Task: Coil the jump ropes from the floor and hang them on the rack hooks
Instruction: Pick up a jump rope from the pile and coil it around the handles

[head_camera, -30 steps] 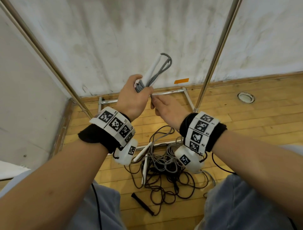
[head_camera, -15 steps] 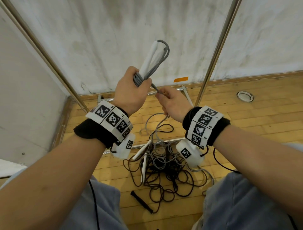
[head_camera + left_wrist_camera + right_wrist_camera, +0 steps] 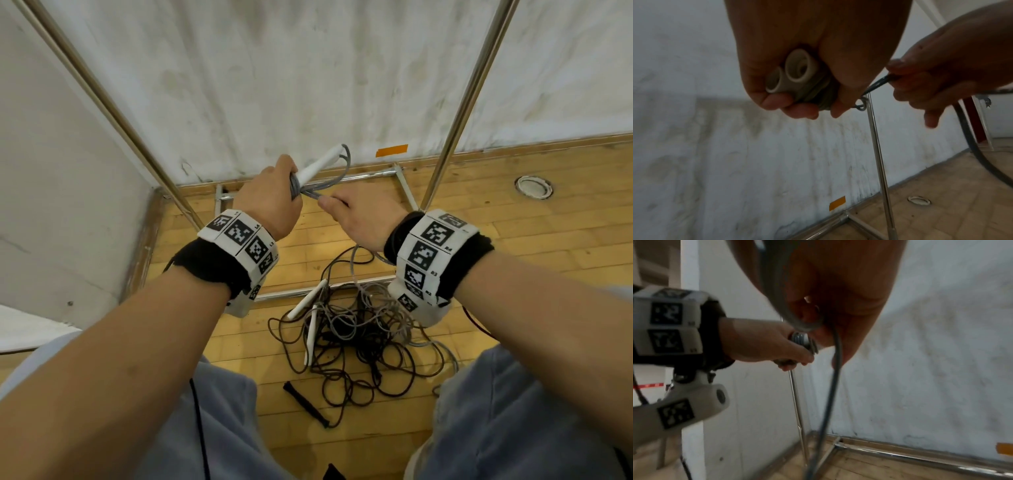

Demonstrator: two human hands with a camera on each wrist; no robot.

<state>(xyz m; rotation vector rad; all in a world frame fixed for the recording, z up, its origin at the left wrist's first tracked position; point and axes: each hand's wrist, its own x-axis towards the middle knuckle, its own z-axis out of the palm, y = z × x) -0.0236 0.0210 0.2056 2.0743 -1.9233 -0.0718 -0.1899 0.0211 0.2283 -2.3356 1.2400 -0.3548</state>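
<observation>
Above the left hand's [image 3: 270, 202] grip, white handles [image 3: 317, 166] wrapped in grey rope [image 3: 334, 178].

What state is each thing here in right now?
Grey rope: partly wound round its white handles, the rest trailing to the floor.
Left hand: grips the handles and coil.
Right hand: pinches the grey rope.
Floor pile: tangled, uncoiled ropes.
Black handle: lying on the floor.
Rack: standing; no rope seen hung.
</observation>
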